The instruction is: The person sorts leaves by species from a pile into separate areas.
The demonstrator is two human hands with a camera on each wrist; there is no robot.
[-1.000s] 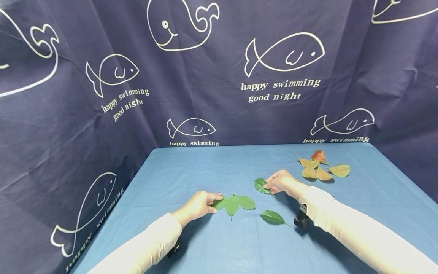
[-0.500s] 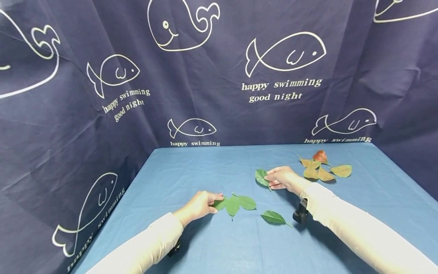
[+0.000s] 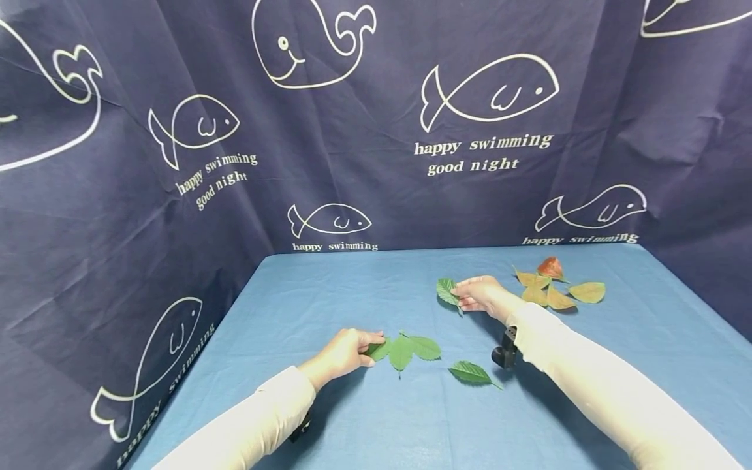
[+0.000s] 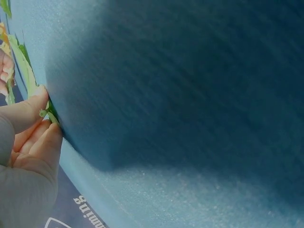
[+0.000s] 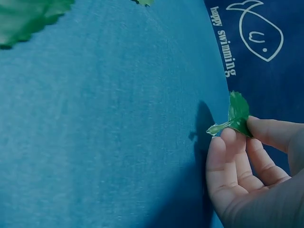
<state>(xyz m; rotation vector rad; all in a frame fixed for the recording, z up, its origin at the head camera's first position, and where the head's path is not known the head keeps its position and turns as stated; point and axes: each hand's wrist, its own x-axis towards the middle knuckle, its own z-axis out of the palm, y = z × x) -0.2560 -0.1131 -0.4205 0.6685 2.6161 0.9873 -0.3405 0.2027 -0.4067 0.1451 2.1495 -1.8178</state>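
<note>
My left hand (image 3: 343, 352) pinches the left end of a group of green leaves (image 3: 401, 352) lying on the blue cloth, left of the middle. In the left wrist view its thumb and fingertips close on a leaf's stem end (image 4: 51, 113). Farther back, my right hand (image 3: 483, 295) holds a single green leaf (image 3: 446, 291) between thumb and fingers. The right wrist view shows that leaf (image 5: 238, 111) raised, its shadow falling on the cloth. Another green leaf with serrated edges (image 3: 470, 372) lies in front, between the two arms.
At the back right lie several yellow-brown leaves (image 3: 536, 294), with a reddish leaf (image 3: 550, 267) behind them and a separate yellowish one (image 3: 587, 292) beside them. A dark blue curtain (image 3: 388, 176) with fish drawings stands along the table's back and sides.
My right hand has moved away toward the back of the table, carrying its green leaf. My left hand and the leaves by it have stayed in place.
</note>
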